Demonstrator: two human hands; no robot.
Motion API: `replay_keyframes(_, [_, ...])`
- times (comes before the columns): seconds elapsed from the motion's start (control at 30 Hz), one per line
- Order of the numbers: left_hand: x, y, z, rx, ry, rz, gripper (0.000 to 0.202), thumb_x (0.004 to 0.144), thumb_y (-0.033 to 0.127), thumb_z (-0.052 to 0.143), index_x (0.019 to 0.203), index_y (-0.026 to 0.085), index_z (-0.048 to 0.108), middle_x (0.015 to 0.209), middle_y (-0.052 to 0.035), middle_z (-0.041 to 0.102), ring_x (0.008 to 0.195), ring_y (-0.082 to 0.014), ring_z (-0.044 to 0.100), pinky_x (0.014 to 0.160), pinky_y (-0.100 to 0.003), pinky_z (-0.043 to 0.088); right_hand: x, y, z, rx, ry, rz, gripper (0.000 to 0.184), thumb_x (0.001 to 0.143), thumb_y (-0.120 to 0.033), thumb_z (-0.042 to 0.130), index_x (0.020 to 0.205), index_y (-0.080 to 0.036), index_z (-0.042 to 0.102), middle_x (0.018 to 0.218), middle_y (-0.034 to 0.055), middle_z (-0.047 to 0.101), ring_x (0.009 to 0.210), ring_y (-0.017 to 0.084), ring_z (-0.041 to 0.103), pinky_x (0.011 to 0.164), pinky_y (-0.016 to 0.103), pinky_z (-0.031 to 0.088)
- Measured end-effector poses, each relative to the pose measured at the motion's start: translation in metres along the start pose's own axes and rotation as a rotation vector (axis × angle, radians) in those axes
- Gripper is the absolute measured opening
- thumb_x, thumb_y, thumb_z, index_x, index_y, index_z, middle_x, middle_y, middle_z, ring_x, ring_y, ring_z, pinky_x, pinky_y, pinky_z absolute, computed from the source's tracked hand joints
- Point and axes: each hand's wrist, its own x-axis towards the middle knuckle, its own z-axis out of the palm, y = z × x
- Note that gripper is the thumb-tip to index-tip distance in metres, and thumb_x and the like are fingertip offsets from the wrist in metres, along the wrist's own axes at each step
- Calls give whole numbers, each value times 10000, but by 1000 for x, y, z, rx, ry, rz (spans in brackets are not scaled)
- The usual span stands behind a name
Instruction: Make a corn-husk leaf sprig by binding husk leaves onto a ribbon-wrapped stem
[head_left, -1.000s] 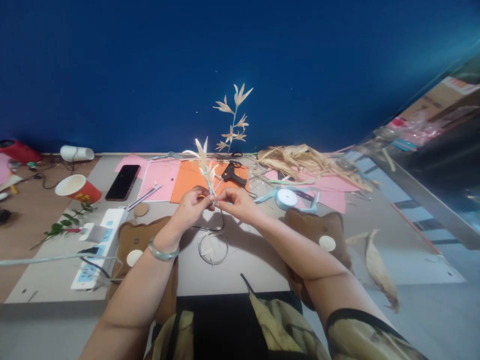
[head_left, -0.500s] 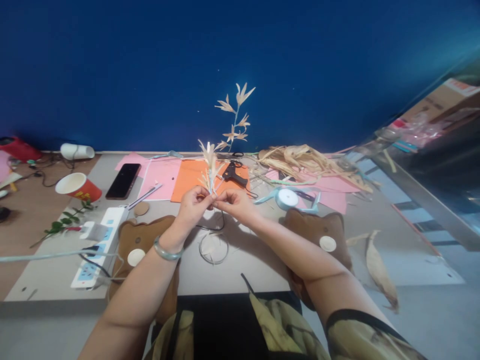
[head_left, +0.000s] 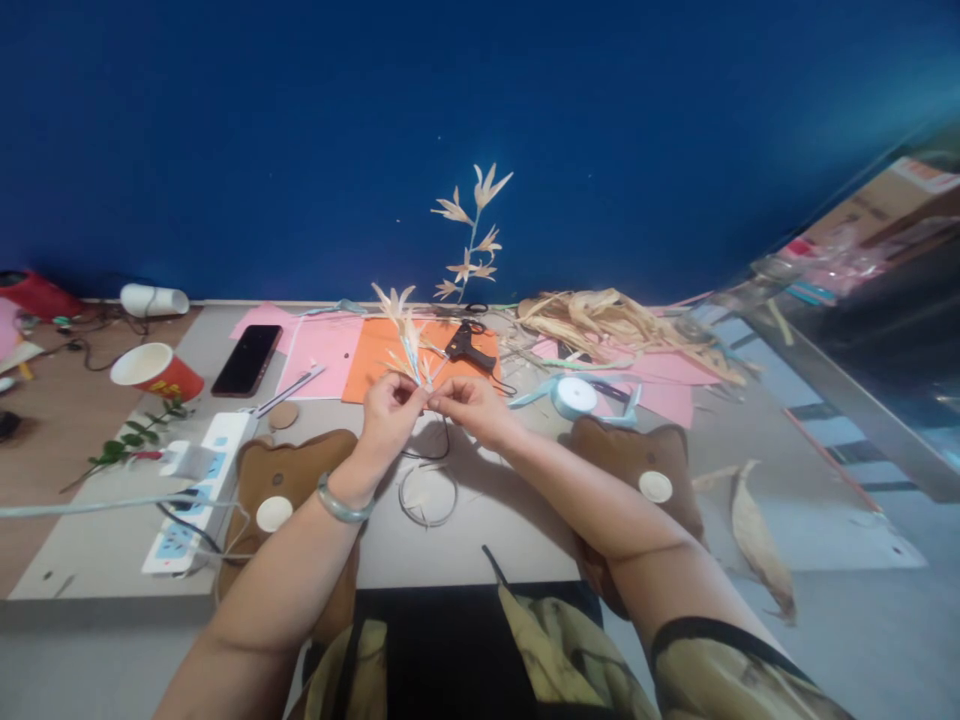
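Left hand (head_left: 394,405) and right hand (head_left: 472,408) sit close together, fingertips of both pinched on the base of a pale dried-husk flower sprig (head_left: 407,328), tilted up-left over the orange sheet (head_left: 364,352), black glue gun (head_left: 471,347) just right, wire ring (head_left: 427,525) on the surface (head_left: 510,545).

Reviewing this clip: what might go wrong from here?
1. The left hand and right hand pinch the pale flower spray near its base; its thin petals might bend or tear.
2. The black gun-shaped tool lies just beyond; if hot, which I can't tell, it could burn a brushing hand.
3. The open red cup near the power strip might spill, if filled.
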Motion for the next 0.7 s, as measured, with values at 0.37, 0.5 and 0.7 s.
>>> replay_keyframes(0.37, [5, 9, -7, -437, -484, -232, 331, 718, 377, 710, 949, 141, 713, 799, -49, 656, 652, -113, 585, 658, -266, 503, -1, -12, -4, 210, -107, 118, 308, 628, -382, 765, 660, -148, 567, 572, -18, 579, 416, 33, 331, 394, 204, 125])
replay_keyframes(0.5, [4, 10, -5, -414, -424, -152, 255, 694, 366, 737, 833, 152, 743, 820, -32, 613, 641, -94, 567, 637, -248, 507, 0, -11, -3, 258, -108, 167, 334, 608, -365, 781, 621, -154, 523, 524, -40, 539, 394, 21, 304, 391, 197, 126])
replay_keyframes(0.7, [5, 8, -5, -342, -297, -63, 230, 663, 364, 761, 710, 141, 730, 833, -21, 549, 748, -119, 578, 700, -254, 529, 0, -8, -4, 119, 4, 87, 351, 574, -372, 814, 617, -157, 540, 467, -68, 488, 394, 31, 332, 390, 190, 193])
